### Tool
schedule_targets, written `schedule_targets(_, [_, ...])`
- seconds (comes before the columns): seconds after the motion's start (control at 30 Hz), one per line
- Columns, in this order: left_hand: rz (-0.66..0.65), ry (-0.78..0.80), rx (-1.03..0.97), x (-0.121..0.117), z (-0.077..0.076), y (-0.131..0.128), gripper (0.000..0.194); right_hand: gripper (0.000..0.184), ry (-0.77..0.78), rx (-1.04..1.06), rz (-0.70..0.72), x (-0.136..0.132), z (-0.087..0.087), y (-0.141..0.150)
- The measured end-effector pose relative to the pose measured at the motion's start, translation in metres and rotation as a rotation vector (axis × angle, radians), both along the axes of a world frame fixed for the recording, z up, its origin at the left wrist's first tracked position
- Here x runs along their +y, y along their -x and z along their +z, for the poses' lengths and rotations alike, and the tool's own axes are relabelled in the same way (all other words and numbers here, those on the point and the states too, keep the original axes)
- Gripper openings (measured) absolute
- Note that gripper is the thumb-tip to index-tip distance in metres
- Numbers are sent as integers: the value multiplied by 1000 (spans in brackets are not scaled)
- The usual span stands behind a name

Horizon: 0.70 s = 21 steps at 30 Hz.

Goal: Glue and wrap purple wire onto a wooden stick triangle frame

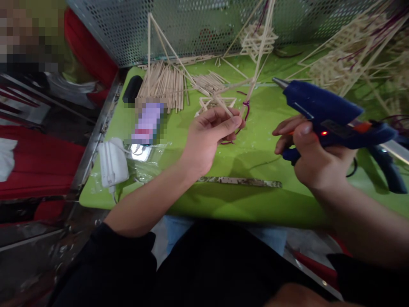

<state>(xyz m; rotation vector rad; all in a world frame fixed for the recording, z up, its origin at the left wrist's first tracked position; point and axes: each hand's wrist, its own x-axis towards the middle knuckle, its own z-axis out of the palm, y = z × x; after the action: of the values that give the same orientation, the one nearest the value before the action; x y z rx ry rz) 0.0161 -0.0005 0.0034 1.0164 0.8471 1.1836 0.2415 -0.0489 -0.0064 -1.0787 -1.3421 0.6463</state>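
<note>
My left hand [211, 132] pinches the near end of a framework of thin wooden sticks [257, 70], which rises away over the table. A purple cord [246, 110] is tied round the sticks just beyond my fingertips. In my right hand [319, 157] is a blue glue gun [322, 102], its metal nozzle pointing left toward the framework but apart from it. A small red light glows on the gun's side. Beyond my left hand sits a small piece built of sticks [217, 103], partly hidden by the hand.
Loose sticks [162, 87] lie in a pile at the back left, near a phone [147, 123] and a white power adapter [113, 162]. A stained flat strip [239, 182] lies near the table's front edge. More stick structures [338, 68] stand at right, dark-handled pliers [388, 166] below them.
</note>
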Motion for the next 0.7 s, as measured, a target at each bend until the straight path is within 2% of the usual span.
schedule_targets(0.2, [-53,-35,-20,1,-7,1,34,31,126,129,-31,11,-1,-2])
schedule_targets(0.33, [-72,-27,-34,2,-10,2,30,32,343,366,-125,27,5,-2])
schedule_targets(0.43, [-98,-40,-55,3,-11,3,26,24,516,431,-176,41,9,-7])
schedule_targets(0.53, [-116,-43,-76,4,-12,3,24,5,666,390,-141,51,10,-15])
schedule_targets(0.63, [-118,-38,-86,4,-11,4,25,4,775,368,-76,58,6,-22])
schedule_targets(0.7, [-123,-39,-97,4,-11,4,25,5,783,353,-29,62,2,-25])
